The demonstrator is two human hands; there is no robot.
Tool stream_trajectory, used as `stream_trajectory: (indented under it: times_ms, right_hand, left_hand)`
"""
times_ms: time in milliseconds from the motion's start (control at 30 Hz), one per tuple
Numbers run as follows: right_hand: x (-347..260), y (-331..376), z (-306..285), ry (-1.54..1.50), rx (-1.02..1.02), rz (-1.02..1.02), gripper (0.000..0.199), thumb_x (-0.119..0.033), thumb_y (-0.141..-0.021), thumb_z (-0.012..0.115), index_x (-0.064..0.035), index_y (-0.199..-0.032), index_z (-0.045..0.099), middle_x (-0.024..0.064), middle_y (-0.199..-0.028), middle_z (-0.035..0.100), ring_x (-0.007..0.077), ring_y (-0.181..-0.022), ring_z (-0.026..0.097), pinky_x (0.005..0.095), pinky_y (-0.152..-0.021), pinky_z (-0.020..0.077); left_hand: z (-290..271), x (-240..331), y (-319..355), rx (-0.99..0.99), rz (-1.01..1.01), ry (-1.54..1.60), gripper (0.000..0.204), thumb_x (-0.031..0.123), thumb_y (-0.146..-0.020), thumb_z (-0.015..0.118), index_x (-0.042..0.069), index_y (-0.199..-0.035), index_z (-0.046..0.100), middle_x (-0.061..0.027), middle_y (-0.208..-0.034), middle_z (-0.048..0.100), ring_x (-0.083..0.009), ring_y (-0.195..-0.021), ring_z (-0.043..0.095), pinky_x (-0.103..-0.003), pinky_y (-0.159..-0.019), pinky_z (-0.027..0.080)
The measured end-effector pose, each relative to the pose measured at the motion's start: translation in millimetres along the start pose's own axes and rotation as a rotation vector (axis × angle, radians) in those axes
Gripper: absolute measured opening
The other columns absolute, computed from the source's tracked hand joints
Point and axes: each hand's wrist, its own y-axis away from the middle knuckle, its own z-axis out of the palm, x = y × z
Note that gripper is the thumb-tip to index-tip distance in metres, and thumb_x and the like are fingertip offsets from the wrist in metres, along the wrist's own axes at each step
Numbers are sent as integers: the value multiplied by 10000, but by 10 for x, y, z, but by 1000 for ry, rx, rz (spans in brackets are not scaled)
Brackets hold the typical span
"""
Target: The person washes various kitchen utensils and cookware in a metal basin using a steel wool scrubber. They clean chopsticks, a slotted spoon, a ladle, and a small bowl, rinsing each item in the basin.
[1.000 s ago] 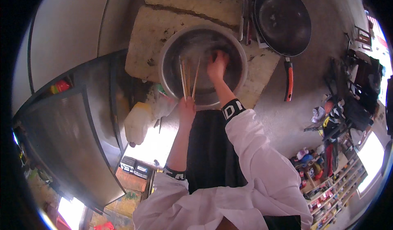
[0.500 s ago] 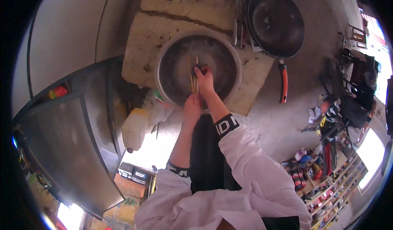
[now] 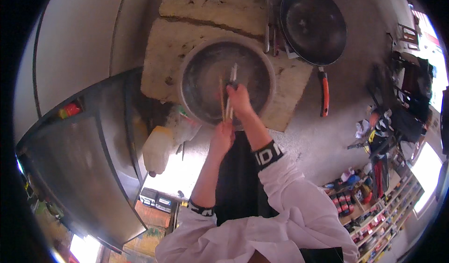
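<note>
A wide round metal basin (image 3: 187,59) is in front of me, its inside greyish and blurred. Over its near part, my left hand (image 3: 223,137) is closed around the near ends of several thin sticks, which look like chopsticks (image 3: 222,97). Farther along, my right hand (image 3: 241,99) is closed on some of the sticks, pressing a small dark thing against them that I cannot make out. The light far tips (image 3: 235,69) stick out beyond my right fingers, while a brownish stick lies apart on the left.
Worn boards (image 3: 159,57) support the basin. To the right lies a black frying pan (image 3: 313,26) with an orange-and-black handle, beside long metal utensils (image 3: 268,24). A pale plastic jug (image 3: 156,148) stands left of my left arm, near a grey metal cabinet (image 3: 75,169).
Both hands have moved a little toward me and to the right, with the sticks. The far tips have shifted right, and the brownish stick sits more apart from the others.
</note>
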Motion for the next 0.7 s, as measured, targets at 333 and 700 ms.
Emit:
stream_trajectory:
  times_ms: [333,700]
  right_hand:
    - [158,-1122,-404,473,274,-305,358,-238,-883,518,64,-1076,499,270,-942,590,432,-895,562,418,-767,443]
    - [-48,-216,-703,-424,98,-230,256,-128,-950,410,-14,-1178,431,121,-1100,570,198,-950,588,314,-803,491]
  left_hand:
    - [143,-391,260,-23,-33,322,290,337,-947,434,92,-801,489,11,-615,467,-73,-459,425,-219,-385,323]
    - [433,97,-617,-35,-18,565,430,167,-827,550,37,-1205,392,-150,-1160,433,-242,-1008,484,-373,-853,441]
